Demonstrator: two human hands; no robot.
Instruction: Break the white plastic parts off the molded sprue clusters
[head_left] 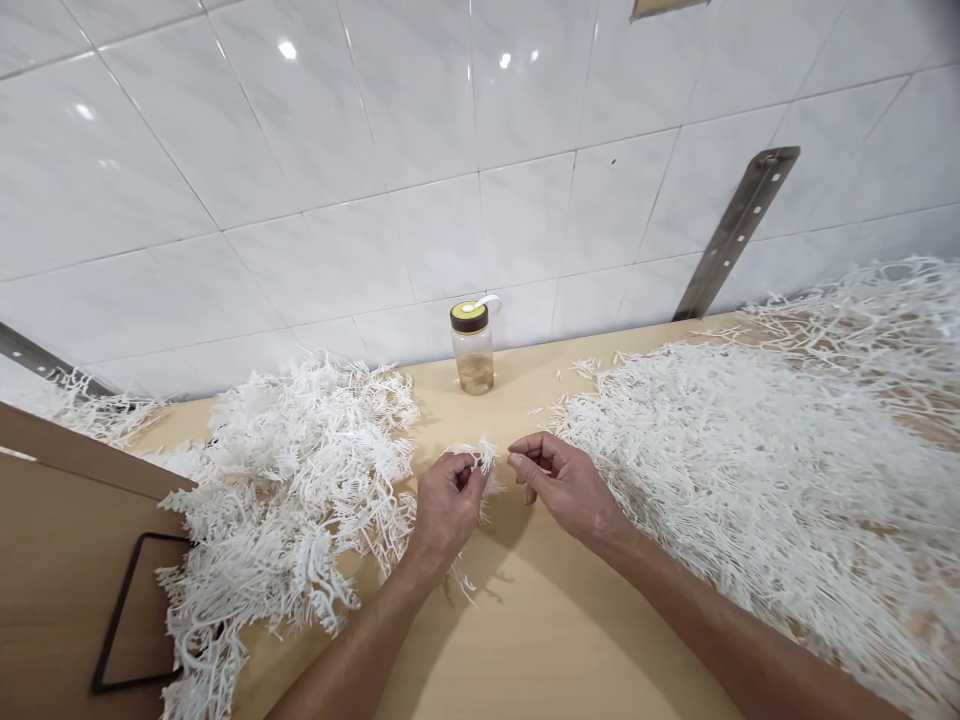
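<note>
My left hand (451, 500) pinches a white branched plastic sprig (486, 458) between thumb and fingers, above the tabletop. Thin strands of it hang below the hand. Just to the right, my right hand (566, 480) is closed, thumb against the fingertips and apart from the sprig; whatever it may hold is too small to make out. A heap of white branched sprigs (300, 470) lies to the left of my hands. On the right spreads a larger pile of thin white strands (750, 470).
A clear bottle (474, 360) with a dark and yellow lid stands behind my hands, part filled with liquid. Behind the wooden table (525, 620) rises a white tiled wall (420, 120) with a metal bracket (739, 235). A brown cardboard box (67, 560) stands at the left.
</note>
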